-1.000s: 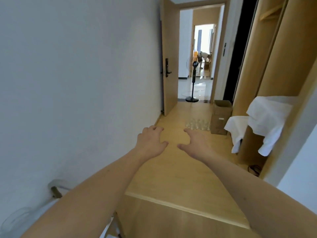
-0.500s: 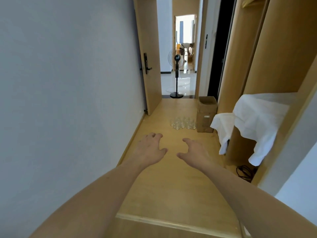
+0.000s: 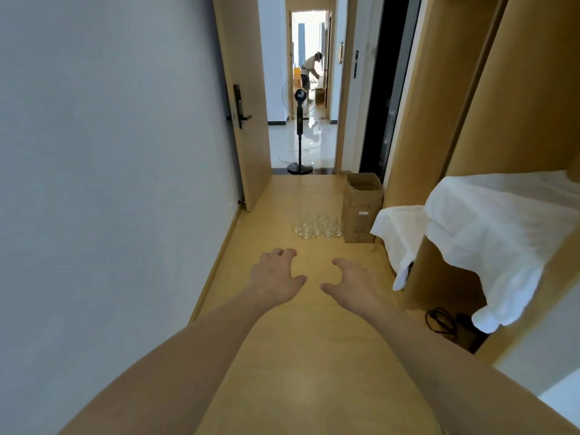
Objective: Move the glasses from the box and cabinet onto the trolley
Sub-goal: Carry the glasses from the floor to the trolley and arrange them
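Several clear glasses (image 3: 317,228) stand in a cluster on the wooden floor, down the corridor. Right beside them is an open brown cardboard box (image 3: 362,207). My left hand (image 3: 276,274) and my right hand (image 3: 351,282) reach forward side by side, well short of the glasses, palms down with fingers loosely spread and holding nothing. A wooden cabinet (image 3: 470,105) lines the right side. No trolley is in view.
White cloth (image 3: 489,227) drapes over the cabinet's shelves on the right, with a black cable (image 3: 439,318) on the floor below. An open door (image 3: 243,98) hangs on the left. A standing fan (image 3: 299,133) is in the doorway; a person (image 3: 309,72) bends far behind.
The view has moved forward down the corridor and swung left, so the glasses and box appear nearer. Both hands stay stretched out in front, still holding nothing.
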Action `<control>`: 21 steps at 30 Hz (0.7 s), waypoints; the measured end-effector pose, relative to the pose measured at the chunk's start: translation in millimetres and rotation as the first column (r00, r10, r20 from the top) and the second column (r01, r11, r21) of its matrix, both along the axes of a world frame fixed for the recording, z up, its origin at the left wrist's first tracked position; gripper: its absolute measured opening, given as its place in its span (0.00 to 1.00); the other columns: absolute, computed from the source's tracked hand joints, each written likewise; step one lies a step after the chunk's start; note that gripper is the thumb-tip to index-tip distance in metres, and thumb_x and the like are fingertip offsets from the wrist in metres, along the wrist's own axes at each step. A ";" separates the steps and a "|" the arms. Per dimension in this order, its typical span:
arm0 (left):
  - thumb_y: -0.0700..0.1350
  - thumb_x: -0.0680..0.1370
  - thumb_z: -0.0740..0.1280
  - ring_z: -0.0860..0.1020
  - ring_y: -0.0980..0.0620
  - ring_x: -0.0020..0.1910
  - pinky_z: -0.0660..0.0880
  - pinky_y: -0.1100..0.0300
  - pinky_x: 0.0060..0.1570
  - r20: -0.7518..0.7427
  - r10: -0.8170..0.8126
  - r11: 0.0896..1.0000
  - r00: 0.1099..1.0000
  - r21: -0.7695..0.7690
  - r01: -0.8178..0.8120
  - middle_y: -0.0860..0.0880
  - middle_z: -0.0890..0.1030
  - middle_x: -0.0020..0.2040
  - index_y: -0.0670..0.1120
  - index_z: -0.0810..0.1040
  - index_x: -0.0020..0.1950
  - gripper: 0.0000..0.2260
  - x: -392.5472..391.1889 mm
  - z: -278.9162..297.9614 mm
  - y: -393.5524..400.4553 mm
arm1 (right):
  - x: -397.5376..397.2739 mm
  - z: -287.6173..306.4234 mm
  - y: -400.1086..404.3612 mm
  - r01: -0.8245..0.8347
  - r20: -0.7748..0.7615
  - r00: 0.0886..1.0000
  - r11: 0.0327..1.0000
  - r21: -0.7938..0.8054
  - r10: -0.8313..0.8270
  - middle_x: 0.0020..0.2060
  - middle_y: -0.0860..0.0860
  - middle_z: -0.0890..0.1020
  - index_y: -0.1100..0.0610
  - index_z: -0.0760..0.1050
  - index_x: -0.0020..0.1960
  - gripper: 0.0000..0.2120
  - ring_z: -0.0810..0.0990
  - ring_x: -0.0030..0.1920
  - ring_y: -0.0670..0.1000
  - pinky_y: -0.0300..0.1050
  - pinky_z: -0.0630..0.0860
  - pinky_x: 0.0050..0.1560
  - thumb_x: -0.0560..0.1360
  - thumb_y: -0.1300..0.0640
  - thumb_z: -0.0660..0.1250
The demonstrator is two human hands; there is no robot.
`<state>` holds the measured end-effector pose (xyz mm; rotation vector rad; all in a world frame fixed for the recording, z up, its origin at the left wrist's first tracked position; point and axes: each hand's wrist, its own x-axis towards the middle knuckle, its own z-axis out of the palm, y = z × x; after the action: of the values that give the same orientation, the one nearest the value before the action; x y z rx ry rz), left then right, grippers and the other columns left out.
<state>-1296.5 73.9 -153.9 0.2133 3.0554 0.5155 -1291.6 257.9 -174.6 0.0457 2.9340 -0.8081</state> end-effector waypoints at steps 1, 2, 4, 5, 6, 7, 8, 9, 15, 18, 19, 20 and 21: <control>0.59 0.79 0.66 0.66 0.43 0.73 0.68 0.44 0.70 0.010 -0.009 1.000 1.000 0.003 0.009 0.47 0.69 0.75 0.49 0.65 0.77 0.29 -15.0 -1.1 -5.5 | -12.4 0.5 -6.0 0.017 0.003 1.000 1.000 -0.005 -0.017 0.74 0.52 0.71 0.50 0.63 0.79 0.35 0.70 0.72 0.56 0.54 0.72 0.69 0.77 0.41 0.70; 0.59 0.79 0.66 0.66 0.43 0.73 0.68 0.44 0.69 0.015 -0.018 1.000 1.000 0.000 0.018 0.47 0.69 0.75 0.49 0.65 0.77 0.29 -30.0 -1.9 -11.2 | -24.8 1.2 -12.4 0.030 0.007 1.000 1.000 -0.005 -0.030 0.74 0.52 0.71 0.50 0.63 0.79 0.35 0.70 0.72 0.56 0.54 0.72 0.69 0.77 0.41 0.70; 0.59 0.79 0.66 0.66 0.43 0.73 0.69 0.44 0.69 0.016 -0.035 0.999 0.999 -0.002 0.035 0.47 0.69 0.74 0.49 0.65 0.77 0.30 -60.7 -2.1 -22.7 | -50.6 2.6 -24.8 0.045 0.010 0.999 0.999 -0.006 -0.045 0.74 0.52 0.71 0.50 0.63 0.79 0.35 0.69 0.72 0.56 0.54 0.71 0.70 0.77 0.42 0.70; 0.59 0.79 0.66 0.66 0.43 0.73 0.69 0.44 0.69 0.017 -0.042 0.999 0.999 0.002 0.042 0.46 0.70 0.74 0.48 0.65 0.77 0.30 -76.4 -2.0 -28.4 | -63.9 3.4 -31.1 0.052 0.010 0.999 0.999 -0.008 -0.052 0.74 0.52 0.70 0.51 0.63 0.79 0.35 0.69 0.72 0.56 0.54 0.71 0.70 0.77 0.42 0.70; 0.59 0.79 0.67 0.66 0.42 0.73 0.69 0.44 0.68 0.021 -0.050 0.999 0.999 0.007 0.049 0.46 0.70 0.74 0.48 0.65 0.77 0.30 -91.8 -1.6 -33.6 | -76.9 4.3 -37.2 0.060 0.010 0.998 0.998 -0.008 -0.060 0.74 0.52 0.70 0.51 0.63 0.79 0.35 0.69 0.73 0.56 0.54 0.70 0.70 0.77 0.42 0.70; 0.59 0.79 0.67 0.66 0.42 0.72 0.69 0.44 0.68 0.025 -0.055 0.998 0.998 0.013 0.055 0.46 0.70 0.73 0.48 0.65 0.76 0.30 -106.1 -1.3 -38.7 | -89.0 4.8 -43.3 0.068 0.010 0.998 0.998 -0.005 -0.068 0.74 0.52 0.70 0.51 0.63 0.79 0.35 0.69 0.73 0.56 0.54 0.70 0.70 0.77 0.42 0.70; 0.59 0.79 0.67 0.66 0.42 0.72 0.69 0.44 0.68 0.029 -0.058 0.998 0.998 0.018 0.058 0.46 0.70 0.73 0.48 0.65 0.76 0.30 -119.5 -1.3 -43.7 | -100.5 5.0 -49.6 0.075 0.012 0.997 0.997 0.000 -0.075 0.74 0.52 0.70 0.51 0.63 0.79 0.34 0.69 0.73 0.57 0.53 0.70 0.70 0.77 0.42 0.70; 0.59 0.79 0.67 0.66 0.42 0.72 0.69 0.44 0.68 0.033 -0.064 0.998 0.997 0.022 0.063 0.46 0.70 0.73 0.48 0.65 0.76 0.30 -132.2 -1.5 -48.4 | -111.1 4.7 -55.7 0.082 0.016 0.997 0.997 0.003 -0.082 0.74 0.52 0.70 0.51 0.63 0.78 0.34 0.68 0.73 0.57 0.53 0.70 0.70 0.77 0.42 0.70; 0.59 0.79 0.68 0.67 0.42 0.72 0.68 0.44 0.69 0.059 -0.089 0.996 0.994 0.037 0.087 0.46 0.71 0.73 0.48 0.66 0.76 0.29 -198.0 -8.7 -69.0 | -159.1 -3.1 -77.8 0.109 0.066 0.992 0.994 0.029 -0.111 0.73 0.52 0.71 0.51 0.63 0.79 0.34 0.69 0.72 0.56 0.53 0.70 0.70 0.77 0.42 0.69; 0.58 0.79 0.67 0.66 0.42 0.73 0.68 0.45 0.69 0.080 -0.093 0.995 0.992 0.042 0.090 0.46 0.70 0.73 0.48 0.66 0.76 0.29 -223.3 -14.6 -71.7 | -180.3 -9.9 -76.6 0.119 0.092 0.988 0.992 0.038 -0.122 0.74 0.53 0.71 0.52 0.63 0.79 0.34 0.69 0.73 0.56 0.52 0.69 0.71 0.78 0.43 0.69; 0.58 0.79 0.67 0.65 0.43 0.73 0.68 0.45 0.69 0.085 -0.093 0.995 0.992 0.038 0.090 0.47 0.70 0.73 0.49 0.66 0.76 0.29 -231.9 -16.4 -71.6 | -188.8 -11.7 -75.2 0.126 0.096 0.987 0.991 0.034 -0.129 0.74 0.53 0.71 0.52 0.64 0.79 0.34 0.68 0.73 0.56 0.52 0.69 0.71 0.78 0.43 0.69; 0.58 0.79 0.66 0.65 0.43 0.73 0.68 0.45 0.70 0.089 -0.091 0.995 0.992 0.038 0.088 0.47 0.69 0.74 0.49 0.65 0.76 0.29 -241.2 -18.2 -71.0 | -198.4 -13.2 -73.5 0.132 0.096 0.986 0.991 0.029 -0.134 0.74 0.53 0.71 0.52 0.64 0.78 0.33 0.68 0.73 0.56 0.53 0.69 0.71 0.78 0.43 0.69; 0.58 0.79 0.66 0.65 0.43 0.73 0.68 0.45 0.70 0.091 -0.088 0.996 0.992 0.041 0.084 0.47 0.69 0.74 0.49 0.65 0.77 0.29 -250.6 -19.8 -69.8 | -208.5 -14.7 -71.5 0.135 0.094 0.986 0.991 0.024 -0.136 0.74 0.52 0.71 0.52 0.64 0.78 0.33 0.69 0.73 0.56 0.53 0.69 0.71 0.77 0.43 0.70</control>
<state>-1547.1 4.1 -173.7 0.3118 2.9332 0.5602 -1500.1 186.4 -189.3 0.2802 2.8725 -0.7749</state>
